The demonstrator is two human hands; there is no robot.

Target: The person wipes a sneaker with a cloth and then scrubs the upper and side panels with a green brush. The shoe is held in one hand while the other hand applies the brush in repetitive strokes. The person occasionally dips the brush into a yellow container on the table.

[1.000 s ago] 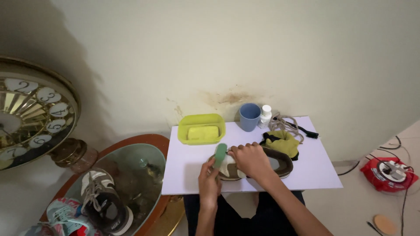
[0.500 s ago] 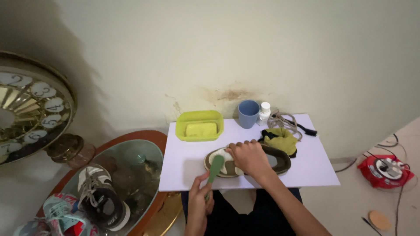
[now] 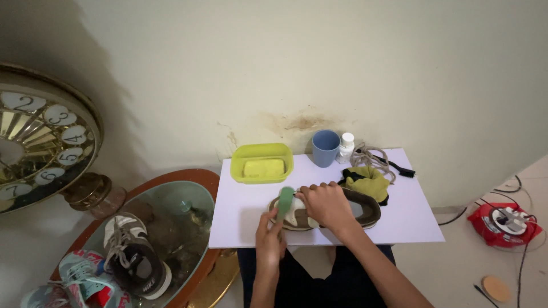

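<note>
A brown and white shoe (image 3: 357, 209) lies on its side on a white board (image 3: 411, 219) across my lap. My right hand (image 3: 323, 203) presses down on the shoe's front half and holds it. My left hand (image 3: 270, 240) grips the handle of a green brush (image 3: 284, 202), whose head stands at the shoe's toe end. A yellow-green tub (image 3: 262, 163) with a yellow sponge inside sits at the board's far left.
A blue cup (image 3: 325, 148), a small white bottle (image 3: 345, 146), loose laces (image 3: 371, 155) and a yellow-green cloth (image 3: 368, 181) lie at the board's back. A glass-topped oval table (image 3: 171, 228) with sneakers (image 3: 132, 255) is on the left, beside a large clock (image 3: 40, 137). A red cable reel (image 3: 505, 223) sits on the floor at the right.
My left hand with the green brush dropped toward the board's front edge, then came back up to the shoe's toe. My right hand stayed on the shoe.
</note>
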